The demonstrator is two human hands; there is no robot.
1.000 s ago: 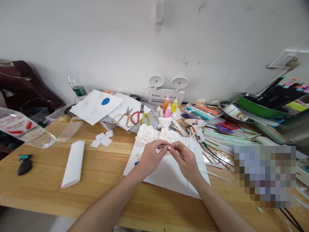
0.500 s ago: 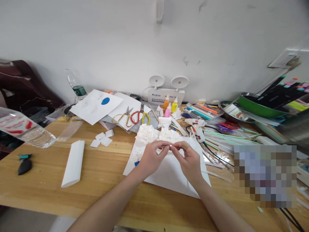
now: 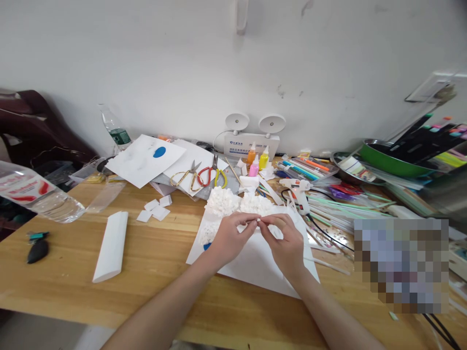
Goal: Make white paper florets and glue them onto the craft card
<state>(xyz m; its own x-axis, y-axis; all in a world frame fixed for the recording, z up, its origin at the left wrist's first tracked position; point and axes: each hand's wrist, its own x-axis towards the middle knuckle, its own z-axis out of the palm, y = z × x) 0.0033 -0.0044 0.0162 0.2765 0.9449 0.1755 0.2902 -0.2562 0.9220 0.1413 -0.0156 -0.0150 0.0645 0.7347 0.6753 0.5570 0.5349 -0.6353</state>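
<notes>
Over a white sheet [image 3: 255, 262], my left hand [image 3: 234, 237] and my right hand [image 3: 284, 239] meet fingertip to fingertip. Both are closed in a pinch on a small white piece [image 3: 259, 219], which looks like paper and is mostly covered by the fingers. Just behind the hands, clusters of crumpled white bits [image 3: 222, 201] lie on the sheet's far part. More white bits [image 3: 208, 234] sit left of my left hand, beside a patch of blue [image 3: 207, 246]. Several small white paper squares [image 3: 159, 213] lie on the table farther left.
A folded white paper strip [image 3: 111, 248] lies left. Behind are scissors [image 3: 189, 176], pliers [image 3: 219, 177], small paint-like bottles [image 3: 254, 166] and a sheet with a blue oval [image 3: 140, 160]. A glue gun [image 3: 297, 192] with its cable stands right, near straws and markers. A large bottle [image 3: 40, 192] lies far left.
Both hands stay pinched together in the same place; only the right hand's fingers shift slightly around the white piece.
</notes>
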